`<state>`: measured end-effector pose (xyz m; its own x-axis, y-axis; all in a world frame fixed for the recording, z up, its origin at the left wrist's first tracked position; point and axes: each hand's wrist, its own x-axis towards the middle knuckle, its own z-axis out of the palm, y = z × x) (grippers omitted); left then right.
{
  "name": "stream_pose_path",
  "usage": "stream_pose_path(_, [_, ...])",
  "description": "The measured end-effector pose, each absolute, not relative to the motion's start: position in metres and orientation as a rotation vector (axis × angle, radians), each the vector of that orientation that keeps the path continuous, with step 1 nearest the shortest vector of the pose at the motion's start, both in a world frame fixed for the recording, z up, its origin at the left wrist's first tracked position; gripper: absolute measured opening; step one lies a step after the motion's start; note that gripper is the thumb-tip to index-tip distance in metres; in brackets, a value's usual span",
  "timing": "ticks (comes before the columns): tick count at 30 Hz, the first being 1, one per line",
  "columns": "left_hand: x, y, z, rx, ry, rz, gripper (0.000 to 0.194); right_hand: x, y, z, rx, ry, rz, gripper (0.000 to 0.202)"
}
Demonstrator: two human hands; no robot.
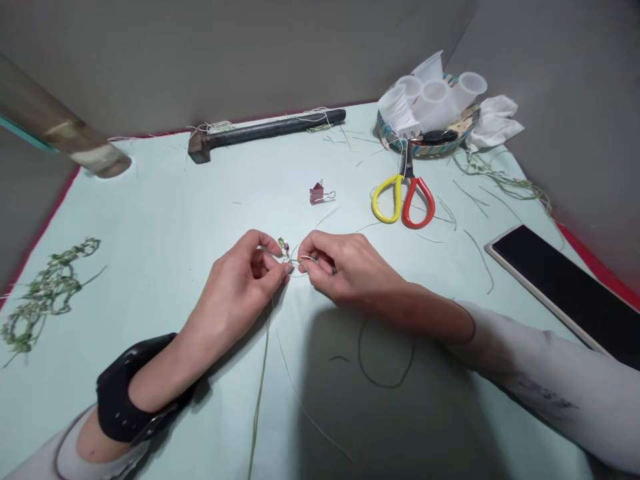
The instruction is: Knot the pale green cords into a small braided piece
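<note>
My left hand (243, 277) pinches a small green-and-white knotted cord piece (283, 247) between thumb and finger. A dark red spot shows on that piece. Close beside it, my right hand (350, 267) is closed in a pinch on thin green and white cord (295, 261) that runs from the piece. Loose green strands (261, 387) trail from under my left hand towards the near edge, with a fine white thread (305, 403) to their right. Beyond the hands stands a dark red binder clip (317, 194).
Scissors (419, 207) with yellow and red handles lean against a basket (425, 148) of plastic cups. A hammer (270, 131) lies at the back, knotted green cords (47, 290) at the left, a phone (570, 287) at the right. Cord scraps (505, 177) are scattered about.
</note>
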<state>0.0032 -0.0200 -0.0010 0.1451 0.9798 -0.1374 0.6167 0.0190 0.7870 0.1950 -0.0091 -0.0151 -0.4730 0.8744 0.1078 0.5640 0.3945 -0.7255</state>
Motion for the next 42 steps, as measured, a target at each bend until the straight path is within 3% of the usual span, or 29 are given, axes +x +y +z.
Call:
stream_pose_path(3, [0.004, -0.026, -0.003, 1.829, 1.616, 0.660, 0.015, 0.198, -0.006, -0.011, -1.226, -2.045, 1.051, 0.007])
stream_pose_path(8, [0.002, -0.038, -0.003, 2.177, 1.621, 0.835, 0.004, 0.200, -0.003, -0.012, -1.188, -1.915, 1.269, 0.022])
stream_pose_path(15, [0.008, -0.046, -0.006, 2.514, 1.386, 0.911, 0.018, 0.201, -0.004, -0.010, -1.209, -1.864, 1.343, 0.021])
stream_pose_path(30, [0.007, -0.042, -0.006, 2.426, 1.414, 0.837, 0.013, 0.199, -0.007, -0.009, -1.216, -1.891, 1.330, 0.026])
stream_pose_path(42, [0.002, -0.044, -0.004, 2.317, 1.557, 0.946, 0.032, 0.202, -0.005, -0.005, -1.196, -1.772, 1.469, 0.023])
